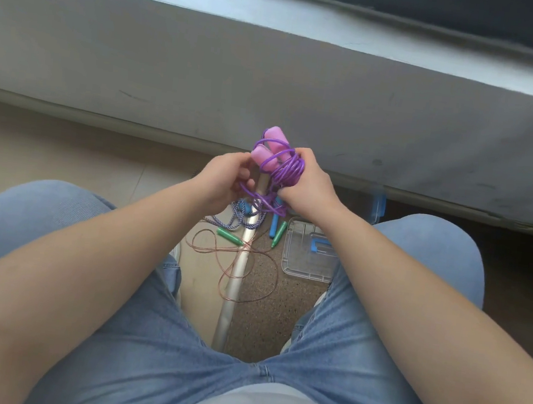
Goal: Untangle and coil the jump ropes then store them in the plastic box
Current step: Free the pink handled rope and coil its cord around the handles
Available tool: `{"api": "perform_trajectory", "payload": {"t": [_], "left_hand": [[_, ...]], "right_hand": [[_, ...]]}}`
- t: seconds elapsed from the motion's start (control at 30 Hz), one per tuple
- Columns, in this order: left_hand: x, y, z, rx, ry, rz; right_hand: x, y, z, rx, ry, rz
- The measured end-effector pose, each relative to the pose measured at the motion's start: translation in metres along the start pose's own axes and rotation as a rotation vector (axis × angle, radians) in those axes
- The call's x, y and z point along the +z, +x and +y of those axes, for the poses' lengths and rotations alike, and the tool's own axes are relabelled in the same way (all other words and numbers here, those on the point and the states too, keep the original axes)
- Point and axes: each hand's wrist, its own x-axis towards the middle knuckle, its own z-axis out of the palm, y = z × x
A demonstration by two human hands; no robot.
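Observation:
A purple jump rope (286, 170) with two pink handles (265, 154) is bundled between my hands above the floor. My right hand (309, 186) is closed around the coiled purple loops. My left hand (225, 177) pinches a loose purple strand beside the handles. On the floor below lie a thin copper-coloured rope (245, 265) with green handles (230, 236), spread in loose loops, and a blue-white braided rope (240, 217) with blue handles, partly hidden by my hands. The clear plastic box (304, 268) sits on the floor at the right, partly hidden by my right leg.
My knees in blue jeans frame the floor patch on both sides. A metal floor strip (233, 290) runs between tile and speckled flooring. A grey ledge or wall (271, 80) rises just beyond the ropes. A blue clip (379, 204) shows near the wall's base.

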Motion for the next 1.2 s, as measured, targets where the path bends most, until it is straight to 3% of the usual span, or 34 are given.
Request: {"api": "perform_trajectory", "payload": {"t": [0.1, 0.13, 0.23, 0.3, 0.37, 0.47, 0.5, 0.57, 0.63, 0.7, 0.8, 0.9, 0.97, 1.07, 1.2], "left_hand": [[-0.011, -0.001, 0.007, -0.151, -0.004, -0.162], [-0.016, 0.002, 0.007, -0.156, 0.152, -0.217], [-0.027, -0.001, 0.003, 0.036, 0.985, -0.206], [-0.024, -0.003, -0.004, 0.152, 1.242, -0.160], [-0.019, -0.005, -0.011, 0.201, 1.023, -0.162], [-0.011, -0.004, -0.012, 0.110, 0.177, -0.205], [-0.008, -0.005, -0.010, 0.096, -0.004, -0.217], [-0.004, -0.006, -0.007, 0.098, -0.200, -0.190], [-0.003, -0.007, -0.005, 0.093, -0.227, -0.150], [-0.006, -0.005, -0.007, 0.132, -0.038, -0.105], [-0.015, -0.005, -0.009, 0.223, 0.508, -0.056], [-0.026, -0.007, -0.010, 0.185, 1.118, -0.144], [-0.032, -0.007, -0.013, 0.121, 1.237, -0.108], [-0.032, -0.004, -0.018, 0.086, 0.919, -0.063], [-0.015, -0.007, -0.011, 0.026, -0.038, -0.151]], "right_hand": [[-0.004, 0.004, 0.005, -0.001, -0.072, 0.021], [-0.005, 0.005, 0.006, -0.005, -0.088, 0.034], [-0.003, 0.004, 0.009, -0.024, -0.090, 0.042], [-0.001, 0.004, 0.010, -0.008, -0.065, 0.060], [-0.002, 0.007, 0.013, 0.048, -0.035, 0.111], [-0.007, 0.013, 0.019, 0.092, -0.046, 0.157], [-0.007, 0.014, 0.019, 0.078, -0.048, 0.163], [-0.007, 0.015, 0.017, 0.038, -0.050, 0.166], [-0.004, 0.015, 0.014, 0.013, -0.038, 0.154], [-0.002, 0.014, 0.013, 0.011, -0.060, 0.151], [-0.006, 0.016, 0.018, -0.001, -0.203, 0.176], [-0.010, 0.018, 0.021, -0.048, -0.298, 0.164], [-0.010, 0.018, 0.022, -0.032, -0.285, 0.166], [-0.011, 0.019, 0.024, 0.125, -0.144, 0.241], [-0.013, 0.020, 0.026, 0.152, -0.155, 0.242]]}}
